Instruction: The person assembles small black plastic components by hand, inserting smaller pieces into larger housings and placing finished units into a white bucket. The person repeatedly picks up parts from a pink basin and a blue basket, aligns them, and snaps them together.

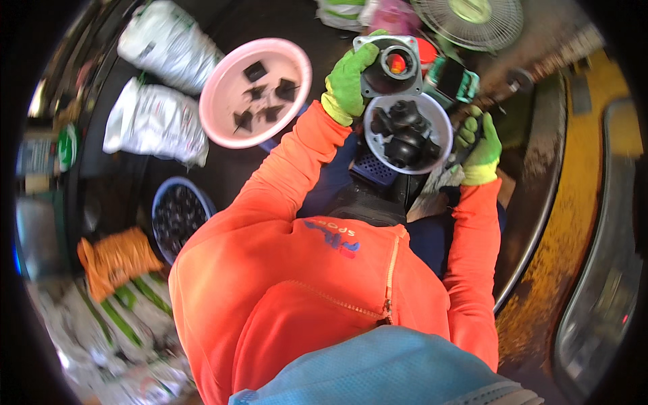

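My left hand, in a green glove, grips the edge of a dark metal housing with a squarish flange and a round collar. Something orange-red shows through the collar's hole. Just below the housing is a pale bowl holding several black, rounded, ribbed parts. To the right of the bowl, my right hand, also gloved in green, has its fingers curled round something thin and dark that I cannot make out.
Left of my arm, a pink basin holds several black scraps. A blue tub contains small black pieces. White sacks and an orange bag lie at the left. A fan stands far right, near a rusty bar and yellow machine frame.
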Action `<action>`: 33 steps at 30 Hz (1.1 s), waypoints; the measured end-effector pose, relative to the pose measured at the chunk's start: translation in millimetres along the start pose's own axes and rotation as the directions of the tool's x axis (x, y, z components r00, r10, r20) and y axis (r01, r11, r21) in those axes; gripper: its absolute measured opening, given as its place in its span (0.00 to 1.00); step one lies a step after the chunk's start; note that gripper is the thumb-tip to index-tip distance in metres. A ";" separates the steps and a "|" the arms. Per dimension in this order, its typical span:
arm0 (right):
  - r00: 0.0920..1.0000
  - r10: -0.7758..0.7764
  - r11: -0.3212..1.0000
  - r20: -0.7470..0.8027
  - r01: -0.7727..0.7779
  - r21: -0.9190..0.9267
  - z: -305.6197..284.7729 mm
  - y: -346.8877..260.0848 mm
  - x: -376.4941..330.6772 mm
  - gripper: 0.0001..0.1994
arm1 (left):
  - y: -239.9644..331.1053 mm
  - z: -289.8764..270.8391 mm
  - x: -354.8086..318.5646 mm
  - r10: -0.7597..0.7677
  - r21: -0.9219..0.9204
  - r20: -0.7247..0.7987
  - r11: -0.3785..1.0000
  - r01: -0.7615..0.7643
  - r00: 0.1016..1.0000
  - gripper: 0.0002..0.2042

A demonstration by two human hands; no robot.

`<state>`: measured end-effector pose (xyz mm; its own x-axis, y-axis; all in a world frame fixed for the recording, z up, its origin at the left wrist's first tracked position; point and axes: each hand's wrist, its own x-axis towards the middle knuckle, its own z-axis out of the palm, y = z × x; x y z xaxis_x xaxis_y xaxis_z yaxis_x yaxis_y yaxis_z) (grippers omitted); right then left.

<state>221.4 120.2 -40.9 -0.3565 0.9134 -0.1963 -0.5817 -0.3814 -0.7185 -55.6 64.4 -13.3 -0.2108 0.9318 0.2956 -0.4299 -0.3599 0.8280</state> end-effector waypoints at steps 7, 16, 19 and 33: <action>0.965 0.208 0.970 0.158 -0.224 0.090 -10.7 10.3 18.3 0.14 | 93.7 -124.0 -82.0 0.323 0.399 -0.413 0.905 -0.149 0.852 0.14; 0.942 0.320 0.946 0.106 -0.312 -0.086 -67.1 19.9 43.4 0.14 | 6.7 -301.1 -391.2 0.000 0.459 -0.888 0.004 0.888 0.459 0.11; 0.924 0.381 0.919 0.043 -0.374 -0.122 -87.8 23.1 46.5 0.13 | -41.3 -343.4 -485.2 -0.317 0.175 -0.946 -0.345 0.922 0.061 0.14; 0.943 0.294 0.904 -0.156 -0.327 -0.274 -86.5 29.8 26.9 0.14 | 150.3 -491.2 -551.2 0.491 0.027 -0.860 -0.232 0.972 0.141 0.16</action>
<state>257.7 145.7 -125.3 -0.3931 0.7715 -0.5002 -0.2092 -0.6048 -0.7684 -435.3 -526.5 -285.8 -0.9955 -0.0862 0.0385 -0.0816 0.9907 0.1085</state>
